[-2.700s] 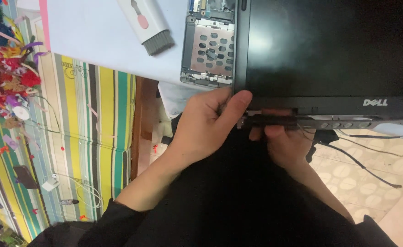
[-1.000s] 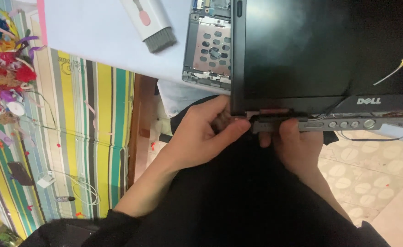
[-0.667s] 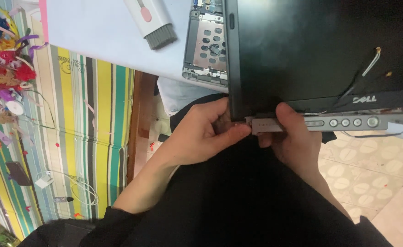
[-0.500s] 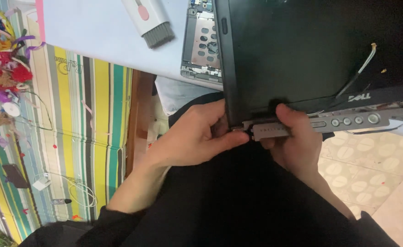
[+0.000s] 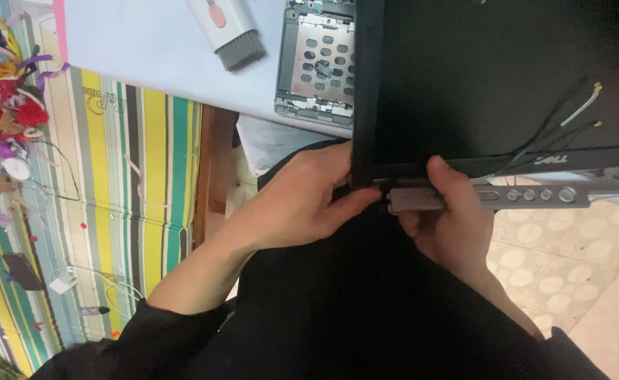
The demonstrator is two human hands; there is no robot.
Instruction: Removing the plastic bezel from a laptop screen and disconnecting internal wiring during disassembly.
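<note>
Now pinch the grey hinge strip firmly: your right hand clamps it, your left hand grips the black panel's near-left corner.

A grey brush, metal bracket, striped cloth.

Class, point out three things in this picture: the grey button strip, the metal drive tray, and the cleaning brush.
grey button strip (image 5: 527,195): head view, middle of the strip, near its round buttons.
metal drive tray (image 5: 316,67): head view, its perforated plate.
cleaning brush (image 5: 225,28): head view, its white body.
</note>
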